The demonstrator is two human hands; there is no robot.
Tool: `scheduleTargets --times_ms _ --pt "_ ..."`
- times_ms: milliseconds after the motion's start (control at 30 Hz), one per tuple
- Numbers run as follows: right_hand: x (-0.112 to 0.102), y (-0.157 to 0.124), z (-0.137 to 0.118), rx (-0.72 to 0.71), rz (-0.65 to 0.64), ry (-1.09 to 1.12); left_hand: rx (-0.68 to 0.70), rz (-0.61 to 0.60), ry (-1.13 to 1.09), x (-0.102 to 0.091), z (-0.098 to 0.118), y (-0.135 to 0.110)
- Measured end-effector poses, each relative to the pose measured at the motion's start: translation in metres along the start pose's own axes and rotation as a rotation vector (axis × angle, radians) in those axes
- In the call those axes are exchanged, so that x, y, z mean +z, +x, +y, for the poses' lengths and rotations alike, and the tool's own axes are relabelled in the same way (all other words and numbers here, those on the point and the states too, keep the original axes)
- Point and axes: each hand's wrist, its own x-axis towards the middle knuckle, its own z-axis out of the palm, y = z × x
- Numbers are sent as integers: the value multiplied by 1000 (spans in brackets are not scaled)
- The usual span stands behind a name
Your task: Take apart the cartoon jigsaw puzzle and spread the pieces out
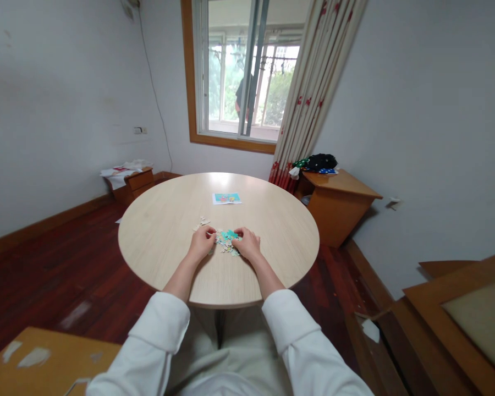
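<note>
Centrally, left to right, on the round, pale wood-grain bench [165,214], a loose heap of small, multicoloured jigsaw pieces [226,246] lies between the two hands, closer to the near edge than to the far one. Key relation: the heap is flanked, left hand [202,243] at its left side, right hand [248,242] at its right, both reaching in from the near edge.

Heap: roughly round, no clear long axis. Its bright teal patch of pieces [230,235] sits on the side toward the far edge, just beside the right fingertips; right hand is nearer to it. A small scatter of pale, greyish-white pieces [202,222] lies beyond the left hand, toward the far edge; left hand is nearer to that.

Grip, left: thumb and forefinger close together; whether a piece is pinched, cannot tell. Grip, right: fingers curled, tips at the heap; hold on any piece, cannot tell.

Reference: a flat, rectangular printed sheet with a teal picture [226,198] lies well apart, toward the far edge, long axis running left to right.
</note>
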Motion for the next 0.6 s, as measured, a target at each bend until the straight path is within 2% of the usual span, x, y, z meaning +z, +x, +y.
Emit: scheduleTargets --times_ms 333,500,600 --pt "11 5 10 -94 106 299 25 -19 -34 -3 6 -2" --pt "11 4 8 -189 124 510 66 0 -148 0 13 -4" --pt "9 1 4 -233 106 569 76 -52 -262 5 18 -6"
